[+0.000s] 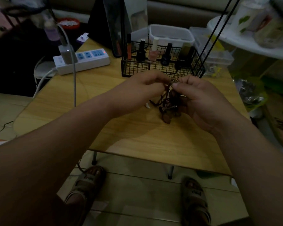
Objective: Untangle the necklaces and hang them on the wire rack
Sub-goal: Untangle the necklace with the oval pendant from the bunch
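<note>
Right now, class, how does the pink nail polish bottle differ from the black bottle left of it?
The pink nail polish bottle has a pale pink body; the black bottle has a black one. The pink bottle's cap is white, the black bottle's mostly dark. Both stand upright in the wire rack.

No text can be read. Pale lettering on the straps of the sandals and a label on a dark nail polish bottle are too blurred to make out.
</note>
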`<state>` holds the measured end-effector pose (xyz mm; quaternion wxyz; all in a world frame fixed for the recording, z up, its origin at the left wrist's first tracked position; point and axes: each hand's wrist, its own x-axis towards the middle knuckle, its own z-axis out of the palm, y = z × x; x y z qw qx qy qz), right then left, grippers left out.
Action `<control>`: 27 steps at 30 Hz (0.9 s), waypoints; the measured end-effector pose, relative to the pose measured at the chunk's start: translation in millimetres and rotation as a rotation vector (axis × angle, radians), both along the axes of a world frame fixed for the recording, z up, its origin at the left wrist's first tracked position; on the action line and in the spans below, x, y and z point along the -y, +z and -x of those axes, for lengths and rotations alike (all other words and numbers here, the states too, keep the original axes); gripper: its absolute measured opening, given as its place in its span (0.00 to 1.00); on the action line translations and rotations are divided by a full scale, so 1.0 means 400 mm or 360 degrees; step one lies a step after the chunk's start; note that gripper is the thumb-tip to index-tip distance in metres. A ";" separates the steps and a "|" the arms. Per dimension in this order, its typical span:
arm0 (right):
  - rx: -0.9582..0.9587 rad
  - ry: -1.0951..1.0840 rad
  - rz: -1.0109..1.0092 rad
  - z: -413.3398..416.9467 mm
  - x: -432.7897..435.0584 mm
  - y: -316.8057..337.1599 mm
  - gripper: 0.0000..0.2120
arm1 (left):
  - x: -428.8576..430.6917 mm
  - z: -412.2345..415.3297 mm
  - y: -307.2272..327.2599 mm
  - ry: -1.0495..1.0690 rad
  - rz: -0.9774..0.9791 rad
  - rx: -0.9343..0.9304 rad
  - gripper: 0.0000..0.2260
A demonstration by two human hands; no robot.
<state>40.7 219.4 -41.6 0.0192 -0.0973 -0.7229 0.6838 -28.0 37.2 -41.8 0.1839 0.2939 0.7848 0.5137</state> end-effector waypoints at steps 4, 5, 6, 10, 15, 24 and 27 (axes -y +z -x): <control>-0.0053 0.0006 -0.0114 0.000 0.002 -0.002 0.07 | -0.011 -0.007 -0.007 0.0020 0.0055 -0.0170 0.03; -0.0052 -0.0007 -0.0129 -0.001 0.001 -0.002 0.06 | -0.012 -0.006 -0.009 0.0056 0.0060 -0.0198 0.03; -0.0039 -0.0019 -0.0134 -0.001 0.000 -0.001 0.05 | -0.010 -0.003 -0.010 0.0092 0.0061 -0.0199 0.03; 0.0038 -0.0014 -0.0041 -0.003 -0.005 0.000 0.05 | -0.003 0.005 -0.003 0.0177 -0.0062 0.0023 0.05; 0.0124 0.0033 0.0313 0.000 0.001 0.007 0.06 | -0.003 0.004 0.009 0.0128 -0.0275 0.0427 0.06; 0.0183 -0.0152 0.0338 -0.001 0.003 0.014 0.08 | 0.004 0.015 0.012 0.0173 -0.0281 0.0598 0.02; 0.0166 -0.0205 0.0333 -0.003 0.010 0.016 0.08 | 0.005 0.012 0.016 0.0207 -0.0281 0.0583 0.04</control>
